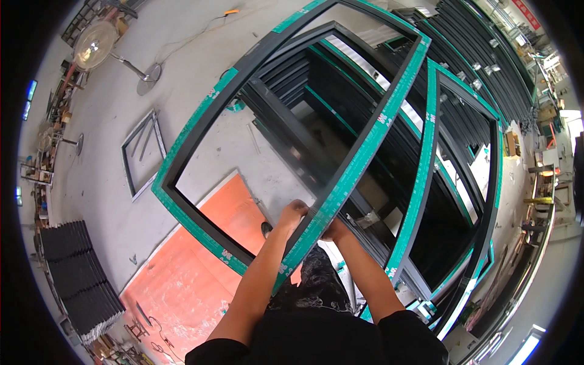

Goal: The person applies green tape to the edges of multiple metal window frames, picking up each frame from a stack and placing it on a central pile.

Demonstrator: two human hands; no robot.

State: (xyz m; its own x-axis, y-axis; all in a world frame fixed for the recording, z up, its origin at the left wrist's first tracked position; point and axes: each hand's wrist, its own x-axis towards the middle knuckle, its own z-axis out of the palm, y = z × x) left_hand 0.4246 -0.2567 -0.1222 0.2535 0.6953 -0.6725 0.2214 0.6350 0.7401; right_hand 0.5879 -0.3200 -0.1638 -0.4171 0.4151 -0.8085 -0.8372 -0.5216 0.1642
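Observation:
A large dark window frame (365,146), edged with green protective tape, stands tilted before me. Its near rail runs between my two forearms. My left hand (294,214) is closed on the rail's inner side, with the fingertips partly hidden. On the rail's outer side, lower down, my right hand (332,230) grips the same frame; most of its fingers are behind the rail. Just right of my right forearm leans a second green-taped frame (421,176), apart from my hands.
Dark frames and profiles (486,58) are stacked at the far right. An orange sheet (188,274) covers floor at left. A small frame (159,137) lies beyond it, near a pedestal fan (95,46). Bundled black profiles (79,274) rest at the left edge.

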